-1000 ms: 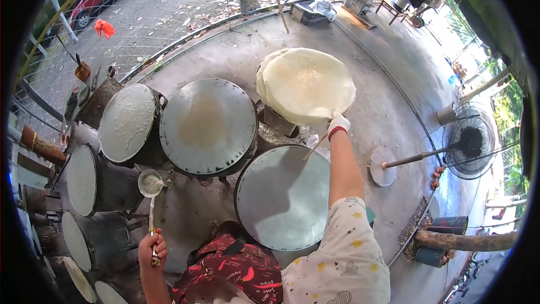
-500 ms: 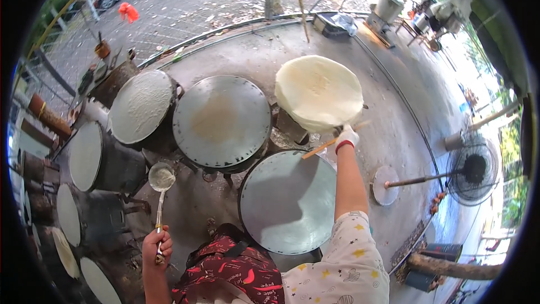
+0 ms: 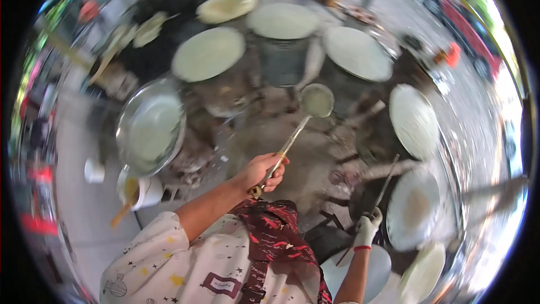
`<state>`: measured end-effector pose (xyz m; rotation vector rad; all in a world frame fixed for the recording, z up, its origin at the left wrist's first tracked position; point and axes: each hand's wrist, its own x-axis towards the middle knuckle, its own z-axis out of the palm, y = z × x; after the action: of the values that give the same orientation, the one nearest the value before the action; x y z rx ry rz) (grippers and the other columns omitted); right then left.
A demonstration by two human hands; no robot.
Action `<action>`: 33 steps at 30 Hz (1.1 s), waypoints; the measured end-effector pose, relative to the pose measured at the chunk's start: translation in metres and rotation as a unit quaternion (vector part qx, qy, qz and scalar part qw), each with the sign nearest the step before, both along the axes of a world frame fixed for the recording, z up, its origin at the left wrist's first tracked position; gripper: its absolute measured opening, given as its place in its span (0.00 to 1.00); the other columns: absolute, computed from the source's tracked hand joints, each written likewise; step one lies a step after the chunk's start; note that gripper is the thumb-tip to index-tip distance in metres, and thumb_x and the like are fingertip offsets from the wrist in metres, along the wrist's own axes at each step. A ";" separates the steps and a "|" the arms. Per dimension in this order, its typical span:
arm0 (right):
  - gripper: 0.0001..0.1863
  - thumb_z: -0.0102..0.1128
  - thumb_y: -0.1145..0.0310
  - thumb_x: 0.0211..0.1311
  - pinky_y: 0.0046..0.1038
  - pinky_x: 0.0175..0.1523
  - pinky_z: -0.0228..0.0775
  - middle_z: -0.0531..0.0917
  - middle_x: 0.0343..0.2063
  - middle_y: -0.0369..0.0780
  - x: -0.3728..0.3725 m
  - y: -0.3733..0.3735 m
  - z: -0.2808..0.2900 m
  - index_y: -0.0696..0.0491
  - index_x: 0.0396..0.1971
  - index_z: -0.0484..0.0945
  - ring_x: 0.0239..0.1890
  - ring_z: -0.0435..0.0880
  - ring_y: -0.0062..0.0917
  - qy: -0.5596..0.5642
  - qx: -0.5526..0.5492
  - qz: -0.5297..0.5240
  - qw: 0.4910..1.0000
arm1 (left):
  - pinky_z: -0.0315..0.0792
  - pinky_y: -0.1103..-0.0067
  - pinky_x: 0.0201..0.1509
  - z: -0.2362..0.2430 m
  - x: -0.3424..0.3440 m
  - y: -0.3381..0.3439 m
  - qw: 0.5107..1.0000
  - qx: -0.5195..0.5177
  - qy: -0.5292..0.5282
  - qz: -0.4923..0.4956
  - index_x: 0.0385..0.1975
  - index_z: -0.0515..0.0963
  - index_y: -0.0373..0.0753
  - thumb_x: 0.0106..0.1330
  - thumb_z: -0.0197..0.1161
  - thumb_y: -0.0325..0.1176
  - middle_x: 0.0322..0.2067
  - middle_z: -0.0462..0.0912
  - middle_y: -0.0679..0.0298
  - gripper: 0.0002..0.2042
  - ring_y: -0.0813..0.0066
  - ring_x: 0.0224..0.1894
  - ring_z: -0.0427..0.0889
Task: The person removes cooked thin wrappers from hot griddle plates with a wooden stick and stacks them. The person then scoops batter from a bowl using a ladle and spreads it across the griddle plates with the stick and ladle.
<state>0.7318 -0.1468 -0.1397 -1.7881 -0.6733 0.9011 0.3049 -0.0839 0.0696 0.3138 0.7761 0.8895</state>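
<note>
My left hand [image 3: 263, 173] is closed round the long handle of a metal ladle [image 3: 316, 100], whose bowl is held over the floor between the griddles. My right hand [image 3: 365, 231], in a white glove, is closed on a thin stick [image 3: 385, 186] beside a pale round griddle with a brown centre [image 3: 410, 208]. Another bare griddle [image 3: 343, 273] lies below that hand. A pale flatbread [image 3: 423, 273] is at the lower right. A metal basin [image 3: 149, 126] of pale liquid stands left, with a white bucket [image 3: 149, 191] beside it. The picture is motion-blurred.
Round griddles on dark stands form an arc ahead, several coated pale, among them one [image 3: 205, 53] at upper left, one [image 3: 351, 50] at upper right and one [image 3: 413, 118] at right. A red car [image 3: 467, 31] is outside at upper right.
My view has swung left, bringing the basin into sight. The ladle has moved inward and forward; my right hand has come away from the flatbread, still holding the stick, and is lower.
</note>
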 end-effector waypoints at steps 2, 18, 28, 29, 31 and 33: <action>0.28 0.49 0.81 0.48 0.19 0.23 0.66 0.77 0.35 0.39 -0.148 0.052 0.048 0.54 0.54 0.65 0.23 0.73 0.19 0.067 -0.009 0.144 0.987 | 0.59 0.88 0.13 -0.002 -0.089 -0.012 0.998 0.019 0.031 0.060 0.40 0.68 0.38 0.72 0.45 0.38 0.21 0.65 0.71 0.10 0.87 0.14 0.62; 0.18 0.45 0.61 0.60 0.46 0.46 0.69 0.80 0.38 0.50 -0.826 0.107 0.049 0.48 0.47 0.74 0.43 0.78 0.47 -0.335 -0.039 0.814 0.472 | 0.71 0.71 0.21 -0.203 -0.570 -0.232 0.799 -0.384 0.433 0.163 0.31 0.74 0.32 0.56 0.53 0.29 0.26 0.79 0.52 0.08 0.65 0.22 0.79; 0.15 0.44 0.61 0.62 0.45 0.47 0.69 0.80 0.37 0.51 -0.953 0.051 -0.026 0.51 0.42 0.75 0.42 0.78 0.47 -0.359 -0.054 0.849 0.383 | 0.75 0.65 0.42 -0.312 -0.585 -0.241 0.643 -0.349 0.681 0.029 0.50 0.67 0.30 0.57 0.56 0.30 0.34 0.80 0.45 0.21 0.50 0.40 0.81; 0.15 0.44 0.60 0.62 0.44 0.46 0.69 0.80 0.35 0.52 -0.954 0.051 -0.039 0.51 0.42 0.74 0.40 0.78 0.48 -0.322 -0.028 0.868 0.377 | 0.75 0.65 0.42 -0.314 -0.592 -0.237 0.645 -0.347 0.681 0.031 0.50 0.67 0.30 0.57 0.56 0.30 0.34 0.80 0.45 0.21 0.50 0.40 0.81; 0.16 0.46 0.60 0.62 0.42 0.45 0.69 0.80 0.34 0.52 -0.956 0.049 -0.041 0.53 0.43 0.75 0.39 0.77 0.50 -0.303 -0.017 0.872 0.384 | 0.74 0.70 0.28 -0.304 -0.611 -0.231 0.811 -0.233 0.529 -0.090 0.46 0.67 0.32 0.60 0.54 0.30 0.21 0.78 0.54 0.15 0.61 0.24 0.81; 0.18 0.47 0.59 0.62 0.46 0.48 0.67 0.79 0.38 0.51 -0.944 0.072 -0.022 0.53 0.47 0.74 0.45 0.76 0.50 -0.197 -0.020 0.862 0.467 | 0.69 0.74 0.21 -0.249 -0.610 -0.210 0.871 -0.270 0.380 0.153 0.39 0.66 0.34 0.60 0.54 0.30 0.18 0.72 0.60 0.10 0.70 0.18 0.74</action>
<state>-0.2122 -0.0753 -0.1620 -0.6576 -2.9967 1.6043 -0.3049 -0.2938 -0.1796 0.0235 1.8091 0.7920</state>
